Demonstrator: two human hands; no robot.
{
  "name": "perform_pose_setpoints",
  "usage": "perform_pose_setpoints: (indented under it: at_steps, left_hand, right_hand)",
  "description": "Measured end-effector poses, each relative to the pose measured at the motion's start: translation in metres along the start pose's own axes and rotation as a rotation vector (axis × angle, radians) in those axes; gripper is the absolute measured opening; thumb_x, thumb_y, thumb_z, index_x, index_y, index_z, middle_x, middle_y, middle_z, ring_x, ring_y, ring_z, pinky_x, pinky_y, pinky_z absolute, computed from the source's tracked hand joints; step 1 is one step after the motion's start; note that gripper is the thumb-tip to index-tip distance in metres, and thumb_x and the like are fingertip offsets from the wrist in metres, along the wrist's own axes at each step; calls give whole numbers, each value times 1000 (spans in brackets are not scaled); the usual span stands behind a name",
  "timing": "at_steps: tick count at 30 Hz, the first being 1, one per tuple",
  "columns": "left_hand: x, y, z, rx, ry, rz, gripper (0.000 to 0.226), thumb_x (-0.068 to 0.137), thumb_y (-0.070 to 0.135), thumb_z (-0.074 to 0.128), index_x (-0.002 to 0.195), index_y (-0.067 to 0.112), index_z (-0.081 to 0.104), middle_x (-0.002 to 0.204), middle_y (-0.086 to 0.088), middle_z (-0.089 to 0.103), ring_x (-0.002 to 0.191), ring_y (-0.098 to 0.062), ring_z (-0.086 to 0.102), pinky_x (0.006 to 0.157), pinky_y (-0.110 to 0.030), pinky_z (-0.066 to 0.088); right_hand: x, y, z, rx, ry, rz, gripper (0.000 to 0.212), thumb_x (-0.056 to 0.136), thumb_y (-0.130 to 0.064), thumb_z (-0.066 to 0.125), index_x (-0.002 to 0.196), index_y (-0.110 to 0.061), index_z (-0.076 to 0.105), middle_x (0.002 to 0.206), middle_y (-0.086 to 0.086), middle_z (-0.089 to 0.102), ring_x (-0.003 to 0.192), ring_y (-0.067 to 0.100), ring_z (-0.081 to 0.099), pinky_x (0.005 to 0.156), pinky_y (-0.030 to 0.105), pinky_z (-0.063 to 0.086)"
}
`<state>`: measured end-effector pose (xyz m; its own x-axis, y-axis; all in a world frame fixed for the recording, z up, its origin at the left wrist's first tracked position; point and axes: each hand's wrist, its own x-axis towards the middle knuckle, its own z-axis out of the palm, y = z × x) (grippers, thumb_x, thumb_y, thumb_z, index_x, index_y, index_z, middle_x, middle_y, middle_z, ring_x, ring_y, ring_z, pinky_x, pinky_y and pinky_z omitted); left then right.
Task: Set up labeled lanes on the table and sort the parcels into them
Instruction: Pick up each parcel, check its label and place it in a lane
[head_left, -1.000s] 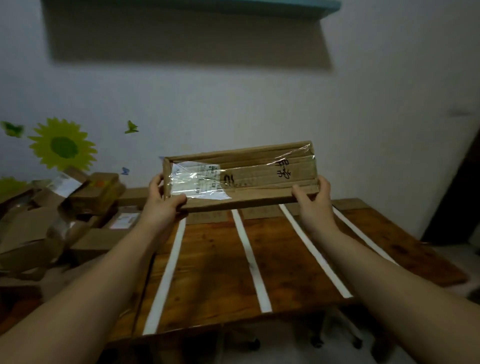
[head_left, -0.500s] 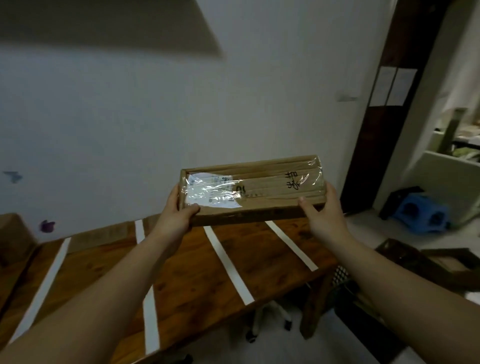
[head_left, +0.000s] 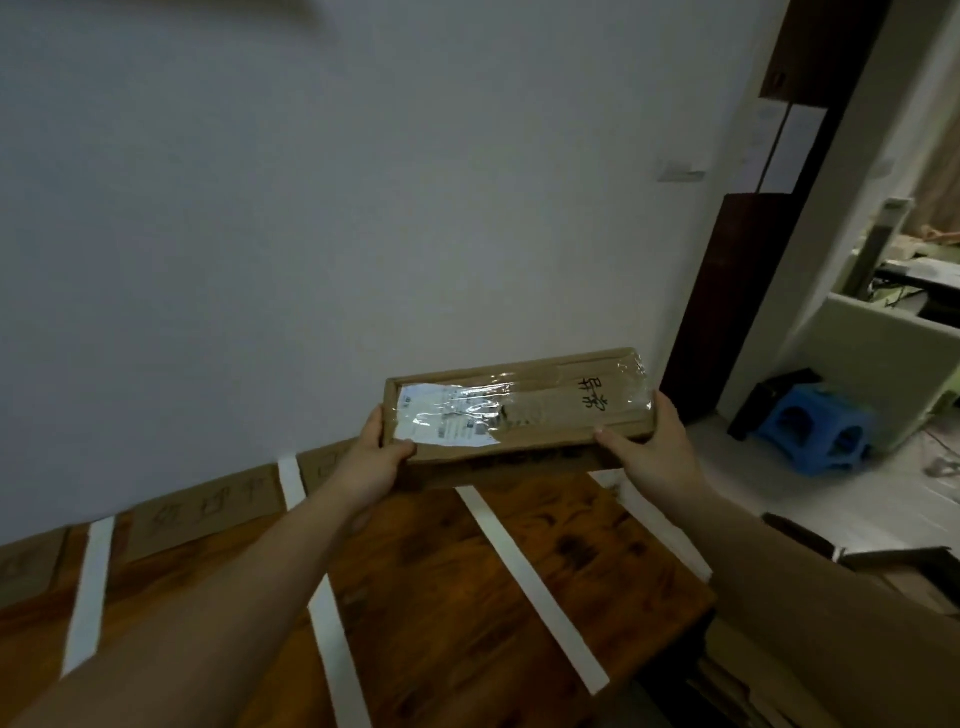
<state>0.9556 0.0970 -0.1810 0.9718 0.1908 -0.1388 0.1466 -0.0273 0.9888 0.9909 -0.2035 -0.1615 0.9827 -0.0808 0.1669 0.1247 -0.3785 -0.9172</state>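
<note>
My forearms reach out over the table (head_left: 426, 597), dark wood crossed by white tape strips (head_left: 530, 584) that run from the near edge toward the wall and split the top into lanes.

Past them, my left hand (head_left: 374, 460) grips the left end of the parcel (head_left: 545, 415): the thumb is curled onto its top face and the fingers are out of sight round the end. My right hand (head_left: 654, 447) grips the right end the same way, thumb on top near the front edge and palm against the side.

The parcel is a long, flat cardboard box wrapped in clear film. I hold it lengthwise between both hands, tilted a little, up off the table over its far right part. A white shipping label (head_left: 447, 421) sits on the left half of its face and black handwriting (head_left: 592, 392) on the right.

Behind my left wrist, cardboard signs (head_left: 208, 506) with faint writing stand along the foot of the wall (head_left: 363, 208). Farther right, on the floor, is a blue stool (head_left: 815, 434).
</note>
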Motion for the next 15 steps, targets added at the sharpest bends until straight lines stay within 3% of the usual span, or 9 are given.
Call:
perform_pose_setpoints:
  at_steps: [3,7,10,15]
  left_hand:
    - [42,-13,33,42,-10,-70,65,95,12,50,149,32,19,142,-4,44,124,-25,47,105,-47,42]
    - [93,-41,89,16,22,-138,60,96,10,48,147,29,24,141,-2,45,120,-19,46,106,-41,40]
    - [127,-63,130,-47,91,-196,58,97,9,47,146,28,23,135,2,47,111,-13,48,92,-28,44]
    - [171,-95,174,-44,185,-334,49,95,16,50,136,36,32,131,3,53,121,-23,50,103,-50,43]
  right_hand:
    - [52,30,-8,21,-58,67,46,82,-11,72,114,-26,42,97,-14,53,86,3,54,55,11,47]
    - [138,87,-11,-68,-142,110,52,77,-18,77,118,-19,45,98,-9,55,87,8,56,67,25,51]
    - [204,138,-6,-149,-211,117,59,74,-23,80,122,-17,46,101,-6,56,92,14,57,75,33,55]
    - [269,206,4,-206,-364,193,62,72,-31,81,122,-19,46,114,4,56,100,21,58,71,31,54]
